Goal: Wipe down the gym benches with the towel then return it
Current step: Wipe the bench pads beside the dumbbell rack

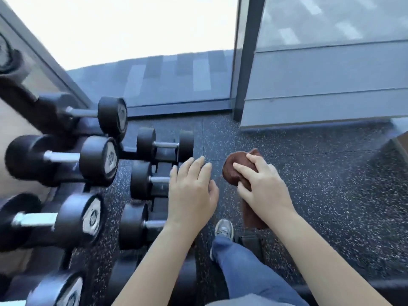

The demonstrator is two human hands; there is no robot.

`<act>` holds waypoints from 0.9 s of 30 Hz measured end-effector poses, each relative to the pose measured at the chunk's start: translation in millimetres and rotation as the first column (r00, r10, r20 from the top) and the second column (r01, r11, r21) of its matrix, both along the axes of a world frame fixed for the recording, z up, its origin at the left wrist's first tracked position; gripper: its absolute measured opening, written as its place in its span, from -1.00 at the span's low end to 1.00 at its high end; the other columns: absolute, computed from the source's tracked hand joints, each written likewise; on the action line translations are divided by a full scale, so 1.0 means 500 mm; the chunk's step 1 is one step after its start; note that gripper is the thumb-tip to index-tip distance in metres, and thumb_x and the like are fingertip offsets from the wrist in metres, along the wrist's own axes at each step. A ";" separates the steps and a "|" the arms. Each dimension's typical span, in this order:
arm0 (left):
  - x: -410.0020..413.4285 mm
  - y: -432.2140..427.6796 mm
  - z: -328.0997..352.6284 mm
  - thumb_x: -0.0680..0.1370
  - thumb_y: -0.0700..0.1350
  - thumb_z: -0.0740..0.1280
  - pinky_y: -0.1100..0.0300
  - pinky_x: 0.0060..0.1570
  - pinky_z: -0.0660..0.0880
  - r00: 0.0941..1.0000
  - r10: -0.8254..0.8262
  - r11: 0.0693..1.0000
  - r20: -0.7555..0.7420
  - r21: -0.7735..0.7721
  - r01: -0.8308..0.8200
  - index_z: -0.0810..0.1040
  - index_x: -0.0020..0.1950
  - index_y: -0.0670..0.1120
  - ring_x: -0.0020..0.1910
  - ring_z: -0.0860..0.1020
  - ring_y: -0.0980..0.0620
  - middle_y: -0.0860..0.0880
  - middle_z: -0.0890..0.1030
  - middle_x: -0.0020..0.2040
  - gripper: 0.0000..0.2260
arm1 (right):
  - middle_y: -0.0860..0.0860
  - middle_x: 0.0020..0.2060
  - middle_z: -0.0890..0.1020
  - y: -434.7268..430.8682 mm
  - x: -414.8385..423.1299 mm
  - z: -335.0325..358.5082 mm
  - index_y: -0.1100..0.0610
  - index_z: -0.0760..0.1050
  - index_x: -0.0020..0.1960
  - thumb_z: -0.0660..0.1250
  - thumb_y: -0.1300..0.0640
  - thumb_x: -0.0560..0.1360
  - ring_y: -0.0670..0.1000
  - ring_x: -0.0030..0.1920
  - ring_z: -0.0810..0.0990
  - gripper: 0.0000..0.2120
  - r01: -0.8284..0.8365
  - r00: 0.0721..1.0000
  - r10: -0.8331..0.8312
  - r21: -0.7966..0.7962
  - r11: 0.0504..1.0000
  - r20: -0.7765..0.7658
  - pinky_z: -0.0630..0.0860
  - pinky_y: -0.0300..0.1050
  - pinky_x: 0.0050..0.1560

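A dark brown towel [231, 171] is bunched in my right hand [262, 184], and its loose end hangs down below the wrist. My right hand grips it from above, over the speckled floor. My left hand [192, 191] hovers just to the left of the towel, fingers spread, palm down, holding nothing. It is in front of the lower dumbbells. No gym bench is clearly in view.
A rack of black dumbbells [97, 160] fills the left side. Black speckled rubber floor [331, 184] lies ahead and to the right. Glass windows with a dark pillar [247, 62] stand ahead. My leg in blue trousers and a grey shoe [224, 228] are below.
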State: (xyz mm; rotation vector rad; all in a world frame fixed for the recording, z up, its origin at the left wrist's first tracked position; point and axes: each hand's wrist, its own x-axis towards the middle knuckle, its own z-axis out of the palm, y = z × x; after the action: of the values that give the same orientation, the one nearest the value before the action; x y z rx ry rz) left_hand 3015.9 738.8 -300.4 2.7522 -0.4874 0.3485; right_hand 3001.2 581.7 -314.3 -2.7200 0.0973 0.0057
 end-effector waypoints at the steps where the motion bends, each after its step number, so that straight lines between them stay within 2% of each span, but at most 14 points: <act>1: 0.052 -0.018 0.006 0.31 -0.26 0.48 -0.23 0.09 0.44 1.000 -0.026 1.000 0.007 -0.012 0.026 0.61 0.05 -0.24 0.11 0.56 -0.20 -0.19 0.62 0.10 -0.69 | 0.03 0.36 0.35 -0.013 0.039 0.008 -0.09 0.43 0.31 0.30 0.07 0.46 0.14 0.15 0.40 -0.59 0.017 1.000 -0.017 -0.001 1.000 0.009 0.47 0.02 0.06; 7: 0.273 -0.124 0.032 0.28 -0.26 0.51 -0.25 0.10 0.40 0.989 -0.142 0.988 0.036 -0.052 0.144 0.62 0.04 -0.23 0.11 0.56 -0.21 -0.18 0.62 0.10 -0.66 | 0.04 0.35 0.38 -0.098 0.214 0.044 -0.07 0.46 0.28 0.33 0.08 0.45 0.15 0.13 0.43 -0.60 0.120 0.992 -0.120 0.002 0.993 0.029 0.49 0.03 0.06; 15: 0.409 -0.268 0.033 0.27 -0.26 0.52 -0.26 0.10 0.41 0.916 -0.401 0.915 0.013 -0.040 0.401 0.62 0.03 -0.22 0.10 0.57 -0.19 -0.16 0.63 0.08 -0.66 | 0.05 0.31 0.43 -0.216 0.276 0.058 -0.04 0.51 0.24 0.38 0.13 0.41 0.15 0.08 0.45 -0.60 0.395 0.916 -0.399 0.075 0.916 0.041 0.51 0.06 0.06; 19: 0.454 -0.370 0.036 0.28 -0.23 0.51 -0.21 0.09 0.44 0.809 -0.587 0.809 -0.023 -0.026 0.587 0.63 0.02 -0.18 0.09 0.58 -0.17 -0.13 0.63 0.09 -0.68 | 0.04 0.29 0.44 -0.293 0.271 0.062 -0.03 0.52 0.22 0.39 0.14 0.40 0.14 0.12 0.45 -0.61 0.585 0.807 -0.589 0.076 0.808 0.051 0.50 0.06 0.06; 22: 0.492 -0.457 0.038 0.30 -0.20 0.51 -0.19 0.07 0.47 0.712 -0.701 0.713 -0.040 -0.008 0.701 0.63 0.03 -0.17 0.09 0.58 -0.17 -0.12 0.62 0.09 -0.69 | 0.05 0.27 0.46 -0.349 0.272 0.069 -0.01 0.54 0.20 0.42 0.15 0.39 0.15 0.07 0.48 -0.62 0.708 0.704 -0.708 0.022 0.706 0.057 0.53 0.07 -0.02; 24: 0.517 -0.510 0.042 0.32 -0.19 0.50 -0.19 0.05 0.50 0.633 -0.772 0.634 -0.058 -0.010 0.773 0.62 0.04 -0.17 0.10 0.57 -0.18 -0.12 0.62 0.10 -0.69 | 0.06 0.26 0.47 -0.373 0.275 0.072 -0.01 0.54 0.19 0.43 0.15 0.38 0.15 0.03 0.49 -0.61 0.777 0.629 -0.775 -0.010 0.630 0.054 0.55 0.06 -0.08; 27: 0.552 -0.575 0.047 0.32 -0.18 0.49 -0.19 0.04 0.50 0.495 -0.866 0.497 -0.073 -0.002 0.868 0.62 0.04 -0.18 0.10 0.57 -0.18 -0.13 0.62 0.10 -0.69 | 0.04 0.28 0.45 -0.397 0.289 0.079 -0.05 0.52 0.21 0.40 0.12 0.40 0.13 0.06 0.47 -0.62 0.867 0.497 -0.866 -0.007 0.498 0.057 0.53 0.03 -0.04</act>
State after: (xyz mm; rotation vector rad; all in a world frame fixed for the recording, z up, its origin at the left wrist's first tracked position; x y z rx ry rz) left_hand 3291.8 451.0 -276.6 2.1220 -1.7654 -0.0268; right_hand 3145.5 383.0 -274.7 -2.3693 1.4672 -0.3579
